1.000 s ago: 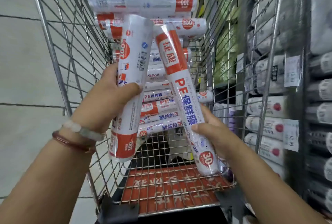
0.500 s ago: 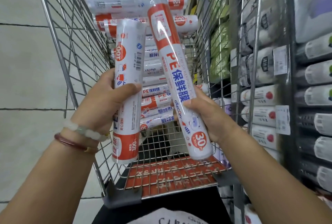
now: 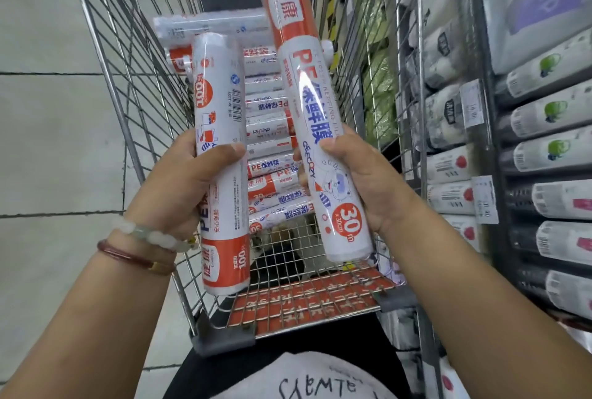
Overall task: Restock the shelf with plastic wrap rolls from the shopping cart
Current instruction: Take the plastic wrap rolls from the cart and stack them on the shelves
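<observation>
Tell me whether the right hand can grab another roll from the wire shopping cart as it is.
Probably not: the right hand already grips a white-and-orange plastic wrap roll, so its fingers aren't free.

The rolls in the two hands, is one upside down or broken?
Neither looks broken. The roll in the left hand, the 100 roll, has its print upside down, orange end at the bottom. The 30 m roll in the right hand reads upright, tilted slightly left.
</observation>
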